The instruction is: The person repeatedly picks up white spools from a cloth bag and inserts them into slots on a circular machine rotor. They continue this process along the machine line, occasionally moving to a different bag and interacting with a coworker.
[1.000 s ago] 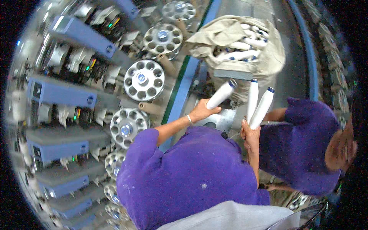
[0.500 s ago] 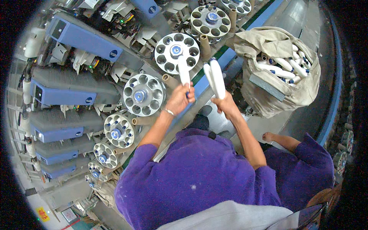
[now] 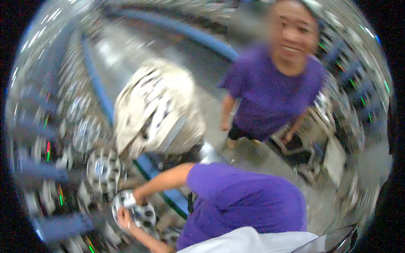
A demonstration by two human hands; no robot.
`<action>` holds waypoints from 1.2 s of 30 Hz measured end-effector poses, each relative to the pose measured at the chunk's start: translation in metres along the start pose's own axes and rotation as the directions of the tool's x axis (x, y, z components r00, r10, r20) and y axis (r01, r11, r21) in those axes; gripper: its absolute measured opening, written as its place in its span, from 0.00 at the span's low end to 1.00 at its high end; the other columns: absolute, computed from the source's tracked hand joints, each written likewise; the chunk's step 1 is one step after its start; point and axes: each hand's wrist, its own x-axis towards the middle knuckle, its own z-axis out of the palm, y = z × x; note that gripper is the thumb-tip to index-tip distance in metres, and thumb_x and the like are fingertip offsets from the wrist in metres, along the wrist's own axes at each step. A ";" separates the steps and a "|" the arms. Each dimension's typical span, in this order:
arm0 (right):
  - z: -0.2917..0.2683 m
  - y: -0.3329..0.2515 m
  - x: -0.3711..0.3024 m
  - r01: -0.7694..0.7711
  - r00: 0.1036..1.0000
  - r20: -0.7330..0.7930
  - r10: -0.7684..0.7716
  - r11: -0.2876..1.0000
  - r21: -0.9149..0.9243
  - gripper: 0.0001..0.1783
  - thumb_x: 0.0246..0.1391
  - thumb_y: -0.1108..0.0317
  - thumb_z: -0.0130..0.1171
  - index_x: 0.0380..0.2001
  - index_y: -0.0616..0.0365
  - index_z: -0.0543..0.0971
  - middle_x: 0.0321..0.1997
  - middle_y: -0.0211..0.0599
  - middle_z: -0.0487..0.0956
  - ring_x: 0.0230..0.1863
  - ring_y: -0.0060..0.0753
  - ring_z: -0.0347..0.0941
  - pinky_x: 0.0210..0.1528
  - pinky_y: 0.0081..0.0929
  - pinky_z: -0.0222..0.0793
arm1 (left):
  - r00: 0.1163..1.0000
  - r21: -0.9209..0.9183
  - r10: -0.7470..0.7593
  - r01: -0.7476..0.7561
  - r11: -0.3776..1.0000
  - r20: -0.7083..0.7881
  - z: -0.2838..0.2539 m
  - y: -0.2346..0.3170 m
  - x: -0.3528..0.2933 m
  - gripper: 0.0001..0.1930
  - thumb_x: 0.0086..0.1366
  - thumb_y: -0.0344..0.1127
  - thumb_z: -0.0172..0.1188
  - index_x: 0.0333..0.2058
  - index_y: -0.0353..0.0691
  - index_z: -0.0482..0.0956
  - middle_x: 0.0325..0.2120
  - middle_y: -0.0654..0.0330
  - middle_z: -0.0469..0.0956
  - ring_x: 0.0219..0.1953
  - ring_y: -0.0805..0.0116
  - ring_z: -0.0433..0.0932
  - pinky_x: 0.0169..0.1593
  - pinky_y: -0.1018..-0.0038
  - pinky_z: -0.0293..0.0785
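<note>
Motion smears the picture. Both of my hands are at the lower left, over a round pale bobbin magazine (image 3: 148, 220) with dark holes around its rim. My right hand (image 3: 139, 195) reaches across from the right, closed around white yarn bobbins (image 3: 129, 200); how many it holds is too blurred to count. Close below it, my left hand (image 3: 124, 218) is over the magazine's left edge, a pale band at its wrist. The left fingers are blurred, and whether a bobbin is in them does not show.
Another round magazine (image 3: 101, 169) stands just beyond, in a row along the machine. A beige cloth sack (image 3: 190, 109) full of white bobbins stands past the blue rail (image 3: 175, 201). A person in a purple shirt (image 3: 270, 97) stands in the aisle beside a cart.
The view has swung right, bringing the aisle and the standing person into sight. My hands have come close together over a magazine; before, they were apart, each holding white bobbins.
</note>
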 end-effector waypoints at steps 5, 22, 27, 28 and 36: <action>-0.032 0.012 0.020 0.038 0.990 -0.132 -0.042 0.999 -0.034 0.17 0.51 0.63 0.58 0.45 0.53 0.77 0.35 0.37 0.81 0.32 0.36 0.78 0.31 0.32 0.77 | 0.969 0.154 0.199 -0.221 0.963 0.147 0.046 0.027 0.031 0.12 0.63 0.35 0.54 0.39 0.32 0.77 0.34 0.53 0.76 0.35 0.65 0.73 0.40 0.69 0.71; -0.006 -0.008 0.062 0.129 0.977 -0.155 -0.145 0.985 -0.111 0.11 0.46 0.67 0.57 0.35 0.54 0.81 0.34 0.42 0.82 0.35 0.41 0.79 0.37 0.36 0.76 | 0.952 0.155 0.221 -0.255 0.954 0.210 0.057 0.019 0.054 0.19 0.66 0.41 0.49 0.51 0.34 0.71 0.48 0.48 0.72 0.47 0.60 0.73 0.49 0.62 0.72; 0.022 -0.023 0.031 0.198 0.958 -0.183 -0.220 0.972 -0.130 0.10 0.45 0.68 0.56 0.32 0.54 0.82 0.33 0.44 0.82 0.35 0.43 0.79 0.39 0.37 0.76 | 0.952 -0.023 0.258 -0.258 0.966 0.164 0.005 -0.013 0.040 0.22 0.67 0.43 0.48 0.54 0.35 0.70 0.51 0.47 0.71 0.50 0.59 0.73 0.52 0.60 0.72; 0.025 -0.027 0.014 0.236 0.947 -0.194 -0.255 0.964 -0.119 0.10 0.45 0.68 0.56 0.32 0.54 0.82 0.33 0.44 0.82 0.35 0.43 0.79 0.39 0.37 0.76 | 0.984 -0.052 0.141 -0.136 0.989 0.106 -0.006 -0.019 0.035 0.22 0.67 0.43 0.47 0.55 0.35 0.69 0.52 0.46 0.71 0.51 0.59 0.73 0.53 0.60 0.72; -0.049 -0.098 -0.184 0.721 0.664 -0.320 -0.675 0.691 0.038 0.12 0.47 0.79 0.51 0.33 0.54 0.78 0.28 0.46 0.77 0.29 0.46 0.77 0.29 0.37 0.72 | 0.907 -0.567 0.251 -0.017 0.824 0.338 -0.032 0.086 -0.078 0.10 0.67 0.34 0.53 0.34 0.33 0.78 0.30 0.62 0.78 0.34 0.74 0.73 0.41 0.76 0.70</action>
